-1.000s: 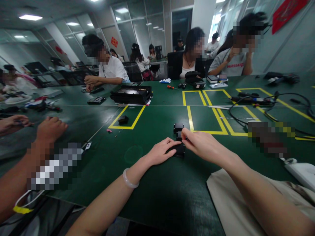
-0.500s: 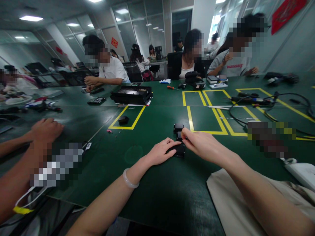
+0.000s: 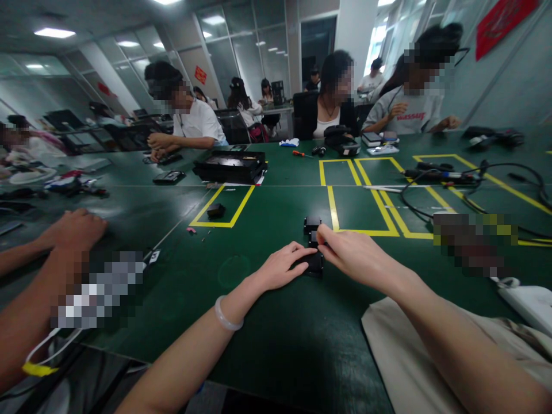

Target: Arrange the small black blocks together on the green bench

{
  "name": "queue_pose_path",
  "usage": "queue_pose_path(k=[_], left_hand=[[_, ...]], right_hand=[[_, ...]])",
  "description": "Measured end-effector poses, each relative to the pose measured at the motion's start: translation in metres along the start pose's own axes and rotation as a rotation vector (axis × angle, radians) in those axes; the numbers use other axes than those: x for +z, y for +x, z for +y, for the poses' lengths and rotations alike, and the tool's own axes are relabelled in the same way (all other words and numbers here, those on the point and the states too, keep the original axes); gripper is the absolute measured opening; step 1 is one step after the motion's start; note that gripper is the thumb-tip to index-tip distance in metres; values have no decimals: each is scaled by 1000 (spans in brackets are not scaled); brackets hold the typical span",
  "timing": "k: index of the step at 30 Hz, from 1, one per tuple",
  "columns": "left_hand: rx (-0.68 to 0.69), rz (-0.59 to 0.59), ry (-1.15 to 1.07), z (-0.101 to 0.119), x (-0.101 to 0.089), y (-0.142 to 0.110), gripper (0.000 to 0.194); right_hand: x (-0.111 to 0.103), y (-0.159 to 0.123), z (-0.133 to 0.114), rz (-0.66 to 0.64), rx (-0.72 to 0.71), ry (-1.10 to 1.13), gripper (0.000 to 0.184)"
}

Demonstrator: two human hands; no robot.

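Observation:
A small, dark black part [image 3: 316,264] with a stepped outline lies on the green table in front of me. My left hand [image 3: 282,265], with a pale bangle at its wrist, reaches in from the left; its thumb and index finger rest along the near end of the part and hold it against the table. My right hand [image 3: 345,248] comes from the right with thumb and forefinger pinched together over the part's middle. Whatever sits between those fingertips is hidden or too small to make out.
A co-worker's hand [image 3: 81,230] rests on the table at left. Further back are a black tray [image 3: 230,167], a small dark block [image 3: 215,210] and an orange screwdriver [image 3: 301,153]. Cabled tools [image 3: 444,173] lie at right, beyond beige cloth [image 3: 388,333]. Several people sit opposite.
My hands and the black part stay almost where they were. The person at the far right has lifted their head slightly, and the co-worker's hand at left has shifted a little left.

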State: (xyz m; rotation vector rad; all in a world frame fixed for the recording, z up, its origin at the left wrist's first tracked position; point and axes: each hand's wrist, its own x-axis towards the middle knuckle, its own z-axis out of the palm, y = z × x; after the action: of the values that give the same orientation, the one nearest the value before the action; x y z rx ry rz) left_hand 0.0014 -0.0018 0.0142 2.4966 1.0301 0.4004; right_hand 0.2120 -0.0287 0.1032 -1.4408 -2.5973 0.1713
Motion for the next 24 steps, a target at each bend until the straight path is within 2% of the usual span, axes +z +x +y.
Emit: queue_pose_path(k=[4,11,17,24], left_hand=[[-2,3,-15,0,0,-1,39],[5,0,-16,-1,0,-1,40],[2,-7,-2,-1,1,0,39],[0,-14,-11,-1,1,0,41]], right_hand=[[-1,1,-3,-8,55,-56,20],[2,-1,2,-8,6,-3,17],[1,1,1,-4,54,-54,21],[4,-1,5,-9,-25,10,16]])
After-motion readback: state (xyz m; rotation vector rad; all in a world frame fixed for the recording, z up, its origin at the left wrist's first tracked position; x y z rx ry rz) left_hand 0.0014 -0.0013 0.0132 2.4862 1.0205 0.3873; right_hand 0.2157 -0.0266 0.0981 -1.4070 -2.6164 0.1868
